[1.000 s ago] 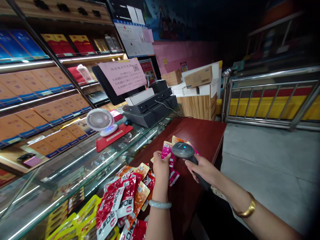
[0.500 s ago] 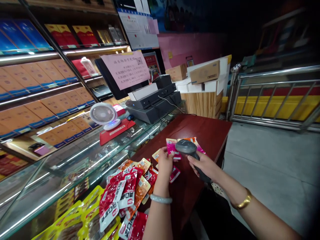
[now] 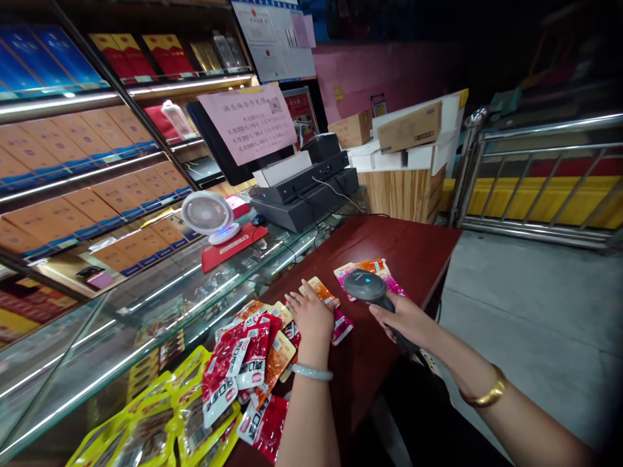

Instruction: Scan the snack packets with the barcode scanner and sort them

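Note:
My right hand is wrapped round the handle of a grey barcode scanner, its head pointing left over the table with a small blue light lit. My left hand lies palm down with fingers spread, touching an orange snack packet. A magenta packet sticks out beside that wrist. Beyond the scanner lie several pink and orange packets, partly covered by it. Left of my left arm is a heap of red and white snack packets, with yellow packets nearer to me.
The dark red tabletop adjoins a glass display counter. On the counter stand a small white fan, a monitor with a pink notice and a black cash drawer. A metal railing stands at right.
My left hand has let go of a pink packet near the scanner and moved left, fingers spreading over the orange packet. A blue light now shows on the scanner, still in my right hand.

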